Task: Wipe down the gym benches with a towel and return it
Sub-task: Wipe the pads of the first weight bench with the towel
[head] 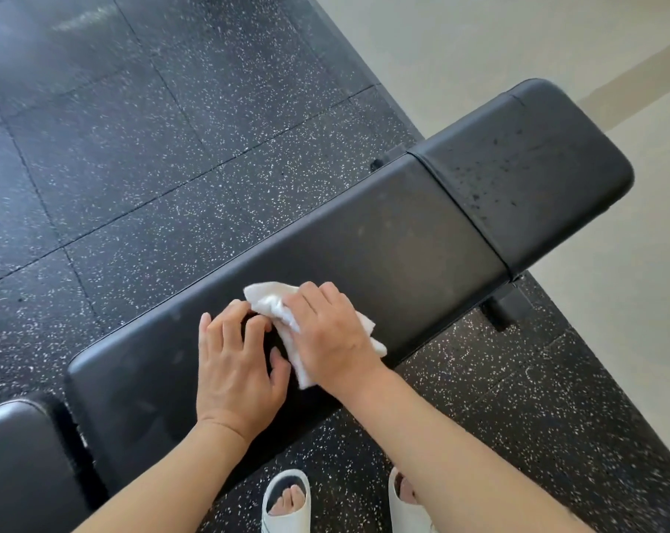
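Hands (283,348) over towel (272,302), its middle hidden, on bench (383,232).

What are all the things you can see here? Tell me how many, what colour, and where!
bench: one, black, long pad running across the middle, with dark droplet specks on its far section
second pad: one, black, bottom left corner, beside the bench's near end
towel: one, white, crumpled on the bench pad under the right hand
floor tiles: many, black with white speckles, all around the bench
pale floor: one area, off-white, top right
slippers: two, white, open-toed, bottom edge on the speckled floor
left hand: one, resting on the pad, fingertips at the towel's edge
right hand: one, pressing the towel onto the pad
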A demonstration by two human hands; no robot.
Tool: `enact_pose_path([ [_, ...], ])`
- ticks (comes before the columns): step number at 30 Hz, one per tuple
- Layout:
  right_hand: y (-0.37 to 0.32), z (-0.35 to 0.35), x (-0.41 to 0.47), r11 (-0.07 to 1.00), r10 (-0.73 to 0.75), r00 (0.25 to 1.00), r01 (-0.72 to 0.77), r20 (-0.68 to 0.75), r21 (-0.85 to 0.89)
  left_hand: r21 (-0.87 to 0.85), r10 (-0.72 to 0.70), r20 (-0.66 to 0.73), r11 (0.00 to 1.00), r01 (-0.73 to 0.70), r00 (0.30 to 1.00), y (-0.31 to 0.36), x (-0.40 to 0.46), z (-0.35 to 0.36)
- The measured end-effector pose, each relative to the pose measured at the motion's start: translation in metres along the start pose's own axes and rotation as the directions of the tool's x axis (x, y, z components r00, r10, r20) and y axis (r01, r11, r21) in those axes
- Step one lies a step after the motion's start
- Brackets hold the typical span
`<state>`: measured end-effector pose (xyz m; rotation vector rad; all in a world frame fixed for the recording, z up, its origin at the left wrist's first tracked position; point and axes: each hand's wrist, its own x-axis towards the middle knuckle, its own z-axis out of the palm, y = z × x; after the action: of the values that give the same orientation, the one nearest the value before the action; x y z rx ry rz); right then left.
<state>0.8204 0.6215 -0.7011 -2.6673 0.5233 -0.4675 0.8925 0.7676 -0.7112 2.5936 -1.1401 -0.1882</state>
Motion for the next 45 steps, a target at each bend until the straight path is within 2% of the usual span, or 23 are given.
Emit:
enact_pose_path([
  [3, 0.049, -0.021, 0.009, 0.99, -0.132, 0.988, 0.135, 0.075, -0.041, 0.006, 0.003, 0.001, 1.0, -0.003, 1.0, 0.0, 0.0, 0.001],
  [5, 0.091, -0.042, 0.029, 0.981, -0.16, 0.987, 0.163, 0.028, -0.109, 0.014, -0.008, 0.002, 1.0, 0.008, 1.0, -0.001, -0.001, 0.001],
  [6, 0.111, -0.052, 0.043, 0.987, -0.107, 0.994, 0.102, -0.035, -0.12, 0.016, -0.011, 0.001, 1.0, 0.011, 1.0, -0.001, -0.001, 0.001],
  [9, 0.153, -0.057, 0.097, 0.962, 0.242, 0.964, -0.254, -0.112, -0.103, 0.012, -0.015, 0.007, 1.0, 0.015, 1.0, 0.0, -0.001, 0.002],
  [10, 0.155, -0.049, 0.115, 0.936, 0.312, 0.942, -0.327, -0.12, -0.132, 0.012, -0.019, 0.008, 1.0, 0.019, 1.0, 0.0, -0.001, 0.003],
  [12, 0.142, -0.024, 0.146, 0.907, 0.346, 0.929, -0.368, -0.132, -0.207, 0.019, -0.024, 0.014, 1.0, 0.023, 1.0, -0.001, -0.002, 0.004],
  [15, 0.087, 0.019, 0.169, 0.948, 0.248, 0.967, -0.255, -0.056, -0.191, 0.021, -0.019, 0.016, 1.0, 0.018, 1.0, -0.003, -0.002, 0.006],
  [19, 0.006, 0.052, 0.141, 0.998, 0.031, 1.0, -0.031, 0.003, -0.057, 0.031, -0.014, 0.022, 0.999, 0.014, 1.0, -0.003, -0.001, 0.005],
  [21, 0.0, 0.043, 0.115, 0.994, -0.101, 0.995, 0.101, 0.0, 0.043, 0.031, -0.018, 0.025, 0.999, 0.018, 1.0, -0.002, -0.001, 0.004],
  [23, 0.024, 0.023, 0.091, 0.984, -0.151, 0.989, 0.151, -0.003, 0.093, 0.027, -0.02, 0.019, 0.999, 0.019, 1.0, -0.001, -0.001, 0.005],
  [26, 0.099, -0.017, 0.084, 0.997, -0.077, 0.995, 0.078, -0.062, 0.015, 0.015, -0.014, 0.008, 1.0, 0.014, 1.0, -0.001, -0.001, 0.006],
  [29, 0.162, -0.043, 0.11, 0.986, 0.149, 0.982, -0.156, -0.116, -0.053, 0.008, -0.01, -0.009, 1.0, 0.01, 1.0, -0.003, -0.001, 0.006],
  [31, 0.171, -0.039, 0.127, 0.959, 0.257, 0.956, -0.271, -0.139, -0.088, 0.009, -0.005, -0.008, 1.0, 0.005, 1.0, -0.003, -0.001, 0.006],
  [34, 0.141, -0.021, 0.141, 0.919, 0.346, 0.923, -0.369, -0.168, -0.137, 0.007, -0.005, -0.004, 1.0, 0.005, 1.0, -0.001, -0.001, 0.005],
  [36, 0.101, -0.002, 0.139, 0.931, 0.312, 0.935, -0.336, -0.166, -0.141, 0.015, -0.011, -0.001, 1.0, 0.011, 1.0, -0.002, -0.001, 0.005],
  [41, -0.009, 0.045, 0.094, 1.0, 0.015, 0.993, -0.013, -0.113, 0.015, 0.008, -0.028, 0.018, 1.0, 0.028, 0.999, -0.001, -0.001, 0.005],
  [45, 0.009, 0.033, 0.074, 0.989, -0.085, 0.993, 0.094, -0.086, 0.111, 0.021, -0.015, 0.023, 1.0, 0.014, 1.0, -0.001, 0.001, 0.005],
])
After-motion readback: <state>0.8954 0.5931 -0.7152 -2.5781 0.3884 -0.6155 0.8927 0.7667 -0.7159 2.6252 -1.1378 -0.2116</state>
